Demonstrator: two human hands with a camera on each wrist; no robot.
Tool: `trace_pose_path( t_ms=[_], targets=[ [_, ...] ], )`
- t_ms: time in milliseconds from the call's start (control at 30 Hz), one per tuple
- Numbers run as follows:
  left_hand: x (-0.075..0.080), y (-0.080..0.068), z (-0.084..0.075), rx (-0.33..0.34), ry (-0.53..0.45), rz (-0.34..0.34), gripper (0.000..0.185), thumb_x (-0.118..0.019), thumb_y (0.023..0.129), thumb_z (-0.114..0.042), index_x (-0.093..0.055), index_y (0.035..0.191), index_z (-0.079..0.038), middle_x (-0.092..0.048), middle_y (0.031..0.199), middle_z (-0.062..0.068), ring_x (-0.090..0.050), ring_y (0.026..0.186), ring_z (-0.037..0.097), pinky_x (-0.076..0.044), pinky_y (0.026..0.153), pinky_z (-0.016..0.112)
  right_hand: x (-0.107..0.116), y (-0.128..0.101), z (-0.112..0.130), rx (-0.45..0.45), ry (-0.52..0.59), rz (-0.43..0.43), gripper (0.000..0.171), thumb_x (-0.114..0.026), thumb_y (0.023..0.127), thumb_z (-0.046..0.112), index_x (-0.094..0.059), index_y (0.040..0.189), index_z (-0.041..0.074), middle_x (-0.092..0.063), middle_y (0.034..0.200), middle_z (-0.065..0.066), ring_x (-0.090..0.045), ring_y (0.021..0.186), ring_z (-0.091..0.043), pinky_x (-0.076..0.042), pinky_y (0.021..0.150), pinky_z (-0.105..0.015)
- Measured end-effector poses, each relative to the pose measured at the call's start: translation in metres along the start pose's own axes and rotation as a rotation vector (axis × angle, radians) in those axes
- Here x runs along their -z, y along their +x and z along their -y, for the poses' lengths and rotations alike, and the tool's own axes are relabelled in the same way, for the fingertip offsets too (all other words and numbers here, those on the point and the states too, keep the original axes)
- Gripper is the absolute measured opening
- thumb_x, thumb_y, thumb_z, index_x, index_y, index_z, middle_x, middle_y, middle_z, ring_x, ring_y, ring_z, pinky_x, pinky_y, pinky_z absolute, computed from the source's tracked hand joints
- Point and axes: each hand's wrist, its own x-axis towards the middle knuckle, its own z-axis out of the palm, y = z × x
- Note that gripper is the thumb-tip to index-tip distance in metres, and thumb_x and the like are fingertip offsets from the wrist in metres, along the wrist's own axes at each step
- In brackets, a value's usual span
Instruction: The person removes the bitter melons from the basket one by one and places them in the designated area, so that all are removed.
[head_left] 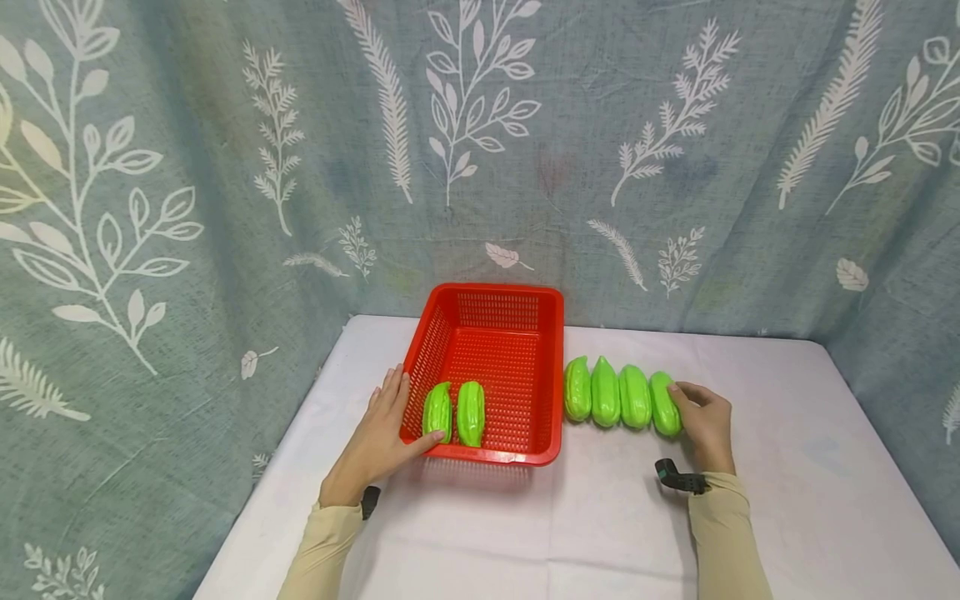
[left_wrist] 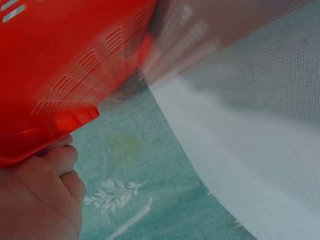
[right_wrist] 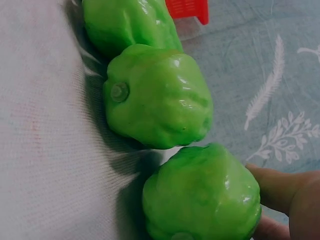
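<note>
My left hand [head_left: 378, 433] rests against the near left corner of a red plastic basket [head_left: 551, 375], fingers along the left rim and thumb by the front rim. Inside the basket, near that thumb, lie two bright green ridged gourds, a left gourd [head_left: 437, 410] and a right gourd [head_left: 470, 412]. To the basket's right, several more such gourds [head_left: 605, 393] lie side by side in a row on the table. At the row's right end, my right hand [head_left: 703, 421] holds the last gourd [head_left: 663, 406] with thumb and fingers at its side; in the right wrist view this gourd [right_wrist: 200, 195] partly hides the fingers.
A white cloth covers the table [head_left: 600, 525]. Behind it and along the sides hangs a grey-green curtain [head_left: 562, 208] with white leaf prints. The basket has slotted walls and stands left of the gourd row. A dark camera mount [head_left: 678, 477] sits on the right wrist.
</note>
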Motion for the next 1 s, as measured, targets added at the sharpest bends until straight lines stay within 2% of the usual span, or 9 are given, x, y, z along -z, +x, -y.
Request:
trace_pose_path(
  t_ms=[167, 267, 433, 700, 1000],
  targets=[
    [-0.001, 0.0, 0.001, 0.002, 0.005, -0.001, 0.12, -0.067, 0.085, -0.072, -0.012, 0.165, -0.001, -0.004, 0.176, 0.015, -0.003, 0.164, 0.034, -0.013, 0.131, 0.059, -0.001, -0.001, 0.002, 0.016, -0.034, -0.016, 0.052, -0.057, 0.105, 0.038, -0.062, 0.139, 0.0, -0.058, 0.145, -0.022, -0.054, 0.128, -0.031, -0.045, 0.085, -0.025],
    [-0.001, 0.0, 0.001, -0.001, 0.003, -0.004, 0.12, -0.068, 0.085, -0.071, -0.012, 0.165, 0.0, -0.004, 0.176, 0.016, -0.004, 0.164, 0.035, -0.013, 0.131, 0.059, -0.001, -0.002, 0.002, 0.018, -0.046, -0.018, 0.053, -0.057, 0.105, 0.04, -0.062, 0.139, 0.0, -0.058, 0.145, -0.022, -0.055, 0.124, -0.029, -0.044, 0.08, -0.021],
    [0.0, 0.0, 0.001, -0.005, 0.002, -0.003, 0.12, -0.068, 0.085, -0.071, -0.012, 0.165, -0.001, -0.004, 0.176, 0.015, -0.004, 0.164, 0.035, -0.012, 0.131, 0.058, -0.001, -0.002, 0.001, 0.014, -0.041, -0.006, 0.054, -0.057, 0.105, 0.041, -0.061, 0.141, 0.001, -0.056, 0.148, -0.022, -0.053, 0.13, -0.032, -0.045, 0.087, -0.026],
    [0.0, 0.001, 0.002, -0.011, 0.001, 0.002, 0.121, -0.067, 0.085, -0.072, -0.011, 0.165, -0.001, -0.001, 0.176, 0.015, -0.003, 0.164, 0.036, -0.013, 0.13, 0.061, 0.0, -0.001, 0.001, 0.003, -0.032, 0.018, 0.057, -0.054, 0.106, 0.042, -0.057, 0.145, 0.0, -0.052, 0.152, -0.024, -0.047, 0.14, -0.038, -0.045, 0.11, -0.049],
    [0.001, 0.001, 0.0, -0.008, -0.008, 0.008, 0.121, -0.067, 0.086, -0.071, -0.011, 0.165, 0.0, -0.001, 0.176, 0.015, -0.002, 0.164, 0.034, -0.012, 0.131, 0.06, 0.009, -0.004, 0.005, -0.039, -0.053, 0.012, 0.065, -0.051, 0.105, 0.047, -0.049, 0.151, 0.001, -0.048, 0.154, -0.027, -0.051, 0.138, -0.041, -0.048, 0.106, -0.047]
  ],
)
